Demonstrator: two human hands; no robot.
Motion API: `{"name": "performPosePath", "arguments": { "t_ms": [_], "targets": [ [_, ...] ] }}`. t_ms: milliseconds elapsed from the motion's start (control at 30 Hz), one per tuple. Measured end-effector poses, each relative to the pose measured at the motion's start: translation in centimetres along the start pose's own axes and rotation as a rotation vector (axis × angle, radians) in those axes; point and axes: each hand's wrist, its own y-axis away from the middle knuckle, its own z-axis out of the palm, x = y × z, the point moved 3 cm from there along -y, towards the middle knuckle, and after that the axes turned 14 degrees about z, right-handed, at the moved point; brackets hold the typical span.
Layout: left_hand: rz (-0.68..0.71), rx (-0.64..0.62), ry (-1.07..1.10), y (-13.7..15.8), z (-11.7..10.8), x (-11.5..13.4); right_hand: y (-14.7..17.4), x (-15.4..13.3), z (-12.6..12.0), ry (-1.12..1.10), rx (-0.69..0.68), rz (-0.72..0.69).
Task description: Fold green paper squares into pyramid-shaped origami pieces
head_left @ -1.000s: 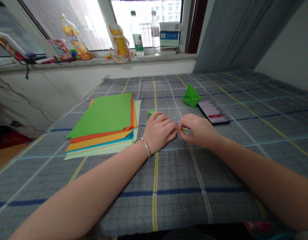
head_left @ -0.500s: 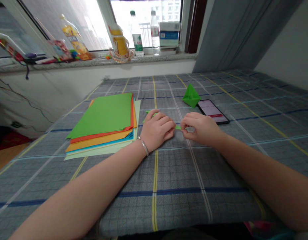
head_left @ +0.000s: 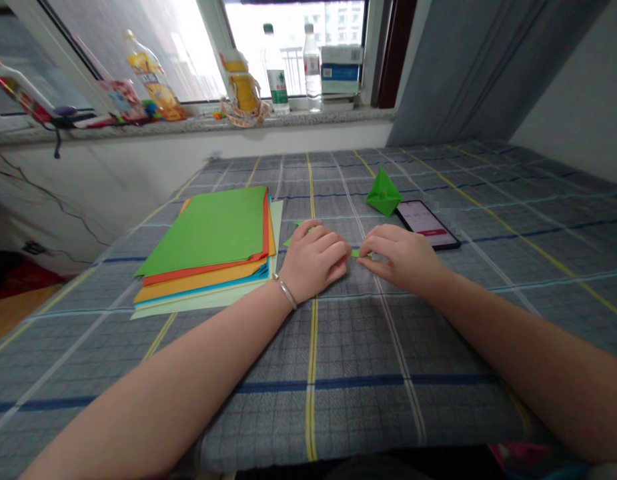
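Between my hands lies a piece of folded green paper (head_left: 355,253), mostly covered, its other end poking out past the knuckles on the left. My left hand (head_left: 315,257) is curled over the paper and presses it to the cloth, fingers closed together. With thumb and forefinger, my right hand (head_left: 401,257) pinches the paper's right tip. Behind my right hand stands a folded green paper shape (head_left: 383,193) with pointed sides, beside a phone (head_left: 428,225) with a lit screen. Left of my hands rests a stack of coloured paper (head_left: 205,230), green on top.
A grey plaid cloth (head_left: 358,333) covers the table. Along the windowsill (head_left: 188,125) stand a yellow-labelled bottle (head_left: 153,80), a yellow cup (head_left: 242,87), two clear bottles (head_left: 277,77) and boxes (head_left: 341,73). A grey curtain (head_left: 468,67) hangs at the right.
My right hand's thumb and forefinger have come closer together and shifted slightly left along the green paper's tip. My left hand stays nearly in place.
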Motion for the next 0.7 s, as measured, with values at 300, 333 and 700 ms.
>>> {"name": "performPosePath", "arguments": {
  "t_ms": [300, 333, 700],
  "targets": [
    [0.028, -0.011, -0.037, -0.4, 0.0, 0.9, 0.1, -0.5, 0.8, -0.045, 0.059, -0.08],
    [0.029, -0.021, -0.039, -0.4, 0.1, 0.8, 0.1, -0.4, 0.9, -0.06, 0.048, -0.076],
    [-0.038, -0.06, -0.061, 0.4, 0.2, -0.7, 0.2, 0.4, -0.1, -0.057, 0.019, -0.058]
  ]
}}
